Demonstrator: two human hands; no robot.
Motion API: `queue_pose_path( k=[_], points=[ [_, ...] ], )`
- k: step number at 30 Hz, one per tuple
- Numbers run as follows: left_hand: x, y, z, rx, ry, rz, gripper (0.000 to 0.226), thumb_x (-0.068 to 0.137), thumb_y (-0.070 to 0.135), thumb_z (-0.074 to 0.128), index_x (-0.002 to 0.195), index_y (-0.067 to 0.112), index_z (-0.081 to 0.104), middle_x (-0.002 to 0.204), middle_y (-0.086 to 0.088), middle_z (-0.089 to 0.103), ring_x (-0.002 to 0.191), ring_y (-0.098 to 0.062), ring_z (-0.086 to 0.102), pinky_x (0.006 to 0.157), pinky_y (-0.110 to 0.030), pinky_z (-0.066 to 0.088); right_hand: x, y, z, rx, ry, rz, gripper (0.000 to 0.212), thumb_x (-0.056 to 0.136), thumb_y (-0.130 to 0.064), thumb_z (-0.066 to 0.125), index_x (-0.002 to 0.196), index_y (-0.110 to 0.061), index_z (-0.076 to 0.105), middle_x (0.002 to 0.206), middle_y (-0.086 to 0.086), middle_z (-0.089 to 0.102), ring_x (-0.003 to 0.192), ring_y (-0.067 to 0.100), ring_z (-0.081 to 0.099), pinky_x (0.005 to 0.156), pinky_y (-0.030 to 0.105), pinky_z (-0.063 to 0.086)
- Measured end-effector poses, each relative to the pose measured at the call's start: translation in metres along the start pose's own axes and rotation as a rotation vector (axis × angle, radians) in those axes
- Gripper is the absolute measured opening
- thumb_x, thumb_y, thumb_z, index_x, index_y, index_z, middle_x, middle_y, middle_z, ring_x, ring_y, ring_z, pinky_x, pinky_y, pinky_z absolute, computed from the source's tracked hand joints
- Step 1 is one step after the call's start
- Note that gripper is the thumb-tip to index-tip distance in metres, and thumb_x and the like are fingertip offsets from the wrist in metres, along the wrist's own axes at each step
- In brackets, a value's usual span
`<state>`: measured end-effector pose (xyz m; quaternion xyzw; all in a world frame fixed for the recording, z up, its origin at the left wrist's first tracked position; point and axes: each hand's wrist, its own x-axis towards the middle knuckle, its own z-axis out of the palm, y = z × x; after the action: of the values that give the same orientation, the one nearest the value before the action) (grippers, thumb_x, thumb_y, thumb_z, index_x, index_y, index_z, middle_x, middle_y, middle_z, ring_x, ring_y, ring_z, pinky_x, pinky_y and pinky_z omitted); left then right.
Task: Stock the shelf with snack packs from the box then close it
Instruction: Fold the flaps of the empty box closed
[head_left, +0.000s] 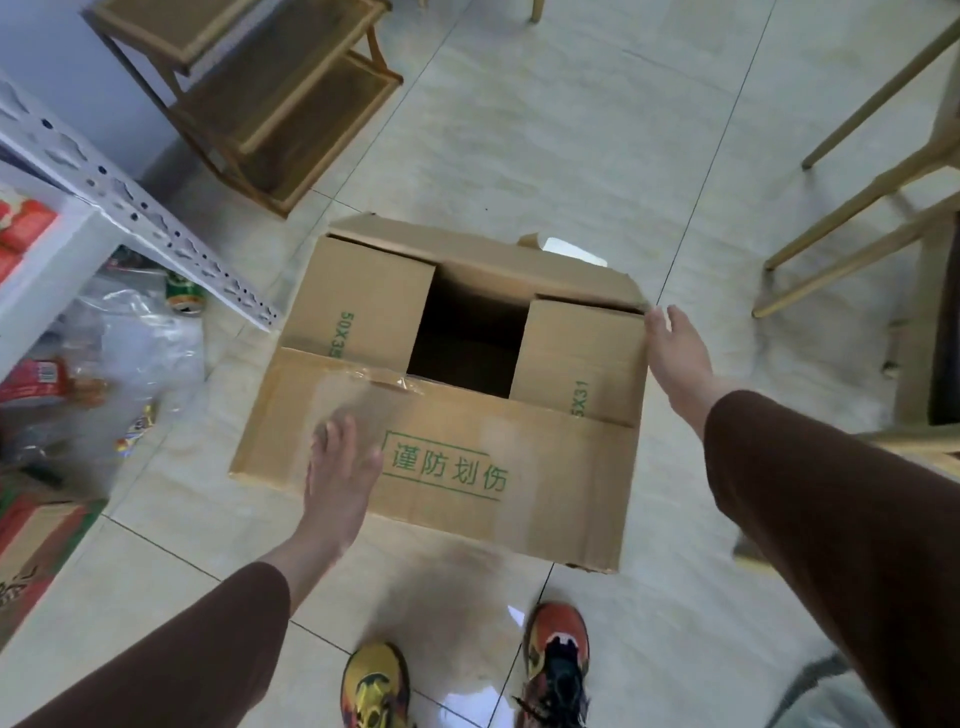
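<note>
A brown cardboard box (467, 405) with green print stands on the tiled floor in front of my feet. Its two short flaps lie folded in, and a dark gap shows between them; no packs are visible inside. The near long flap is folded down over the top. My left hand (340, 467) lies flat on that near flap, fingers spread, holding nothing. My right hand (675, 353) rests with open fingers against the box's right edge, by the far flap's corner. At the left stands the white metal shelf (67, 244) with red snack packs (26, 223) on it.
Plastic bags, a green can (183, 296) and loose packets lie under the shelf at left. A red-printed carton (36, 540) sits at lower left. A wooden rack (270, 98) stands behind the box, and wooden chair legs (857, 208) stand at right.
</note>
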<state>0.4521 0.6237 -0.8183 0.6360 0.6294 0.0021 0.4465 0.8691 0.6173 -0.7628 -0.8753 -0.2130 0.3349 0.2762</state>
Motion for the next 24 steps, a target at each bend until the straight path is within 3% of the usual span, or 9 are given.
queue_pose_path(
  k=[3, 7, 10, 12, 15, 18, 22, 24],
  points=[
    [-0.003, 0.000, 0.012, 0.005, 0.091, 0.003, 0.074, 0.099, 0.066, 0.024, 0.160, 0.034, -0.004, 0.166, 0.011, -0.015, 0.149, -0.008, -0.024, 0.123, -0.042, -0.009, 0.041, -0.015, 0.004, 0.022, -0.027, 0.056, 0.072, 0.101, -0.058, 0.035, 0.159, -0.017, 0.023, 0.164, 0.007, 0.028, 0.150, 0.030, 0.027, 0.119, 0.044, 0.027],
    [-0.007, 0.004, 0.018, -0.035, 0.140, -0.003, 0.076, 0.091, 0.072, 0.016, 0.157, 0.041, -0.004, 0.159, 0.025, -0.019, 0.145, 0.005, -0.028, 0.120, -0.034, -0.014, 0.077, -0.030, 0.011, 0.025, -0.117, 0.144, 0.078, 0.099, -0.062, 0.036, 0.160, -0.018, 0.018, 0.164, 0.007, 0.026, 0.148, 0.034, 0.028, 0.118, 0.049, 0.027],
    [-0.007, 0.001, 0.020, -0.044, 0.168, -0.008, 0.078, 0.089, 0.076, 0.014, 0.157, 0.042, -0.002, 0.160, 0.025, -0.016, 0.145, 0.008, -0.025, 0.121, -0.032, -0.012, 0.102, -0.032, 0.016, 0.120, -0.159, 0.253, 0.085, 0.088, -0.073, 0.042, 0.154, -0.018, 0.035, 0.151, 0.005, 0.042, 0.137, 0.034, 0.042, 0.114, 0.051, 0.033],
    [-0.007, 0.000, 0.020, -0.051, 0.153, -0.012, 0.077, 0.089, 0.076, 0.015, 0.156, 0.043, -0.003, 0.160, 0.027, -0.015, 0.145, 0.008, -0.024, 0.121, -0.032, -0.012, 0.111, -0.033, 0.016, 0.307, -0.129, 0.339, 0.084, 0.079, -0.077, 0.048, 0.144, -0.024, 0.046, 0.138, -0.003, 0.057, 0.123, 0.028, 0.056, 0.105, 0.044, 0.043],
    [-0.007, 0.003, 0.017, -0.073, 0.107, -0.022, 0.077, 0.087, 0.078, 0.015, 0.154, 0.046, -0.005, 0.159, 0.029, -0.017, 0.144, 0.009, -0.026, 0.119, -0.029, -0.015, 0.094, -0.042, 0.007, 0.504, -0.059, 0.339, 0.054, 0.098, -0.063, 0.039, 0.137, -0.026, 0.046, 0.119, -0.008, 0.063, 0.100, 0.011, 0.060, 0.077, 0.029, 0.041],
    [-0.007, 0.011, 0.014, -0.097, 0.077, -0.047, 0.079, 0.088, 0.076, 0.016, 0.156, 0.042, -0.005, 0.158, 0.028, -0.018, 0.143, 0.007, -0.028, 0.118, -0.028, -0.016, 0.081, -0.050, -0.005, 0.569, -0.038, 0.241, 0.059, 0.105, -0.057, 0.024, 0.147, -0.021, 0.045, 0.133, -0.005, 0.062, 0.115, 0.011, 0.056, 0.092, 0.035, 0.029],
    [-0.009, 0.017, 0.006, -0.102, 0.034, -0.061, 0.075, 0.096, 0.068, 0.020, 0.159, 0.036, -0.005, 0.161, 0.023, -0.016, 0.145, 0.002, -0.027, 0.121, -0.034, -0.014, 0.052, -0.051, -0.019, 0.571, -0.024, 0.203, 0.069, 0.100, -0.068, 0.014, 0.119, -0.025, 0.065, 0.117, -0.007, 0.069, 0.115, 0.009, 0.057, 0.108, 0.040, 0.027],
    [-0.010, 0.018, 0.001, -0.110, 0.026, -0.061, 0.073, 0.099, 0.066, 0.022, 0.159, 0.034, -0.003, 0.162, 0.022, -0.013, 0.146, 0.002, -0.022, 0.123, -0.037, -0.009, 0.035, -0.043, -0.023, 0.569, -0.033, 0.203, 0.072, 0.098, -0.072, 0.014, 0.118, -0.024, 0.064, 0.121, -0.008, 0.068, 0.121, 0.010, 0.056, 0.113, 0.040, 0.030]
  ],
)
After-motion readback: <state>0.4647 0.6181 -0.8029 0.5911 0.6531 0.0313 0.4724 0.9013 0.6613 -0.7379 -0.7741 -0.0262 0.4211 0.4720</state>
